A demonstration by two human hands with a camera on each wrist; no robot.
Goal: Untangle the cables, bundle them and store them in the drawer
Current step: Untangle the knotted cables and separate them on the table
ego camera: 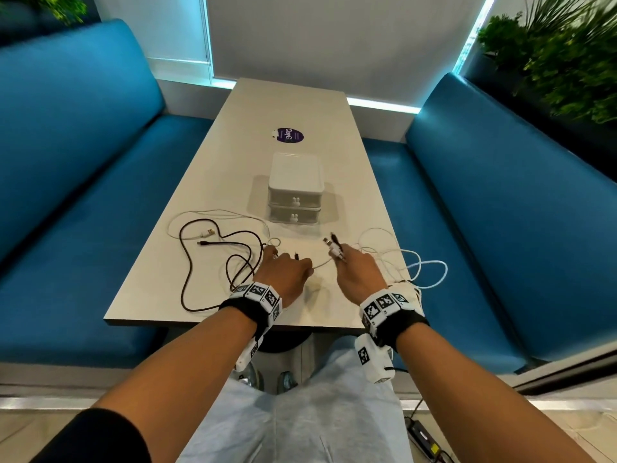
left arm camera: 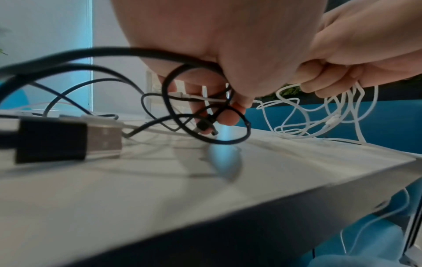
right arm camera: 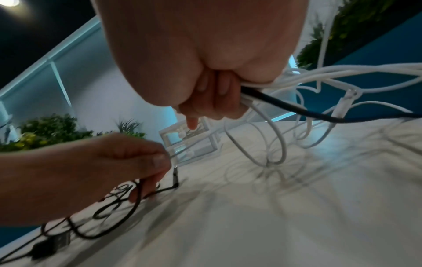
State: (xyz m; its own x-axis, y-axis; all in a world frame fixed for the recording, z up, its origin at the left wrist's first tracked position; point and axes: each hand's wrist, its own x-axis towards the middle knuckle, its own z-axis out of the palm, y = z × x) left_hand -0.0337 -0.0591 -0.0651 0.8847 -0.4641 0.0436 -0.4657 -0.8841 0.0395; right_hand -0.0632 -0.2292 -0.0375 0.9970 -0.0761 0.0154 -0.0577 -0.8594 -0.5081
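Observation:
Dark cables [ego camera: 187, 259] sprawl in loops over the near left of the table; white cables [ego camera: 430, 265] loop at the near right edge. My left hand [ego camera: 287, 269] hovers low over the table, its fingers [left arm camera: 228, 115] curled round a dark cable end and a thin white cable [ego camera: 322, 262] that runs to the other hand. My right hand [ego camera: 354, 265] grips a bunch of plug ends [ego camera: 334, 247], white and dark, pointing up. In the right wrist view the white cables [right arm camera: 319, 75] and a dark one [right arm camera: 285, 106] stream from the fist. A white two-drawer box [ego camera: 295, 192] stands beyond, drawers closed.
The pale table [ego camera: 350, 162] is narrow, with blue benches [ego camera: 83, 195] on both sides. A purple round sticker [ego camera: 287, 135] lies past the drawer box. A black USB plug [left arm camera: 52, 140] lies on the near left. Some white cable hangs over the right table edge [left arm camera: 388, 216].

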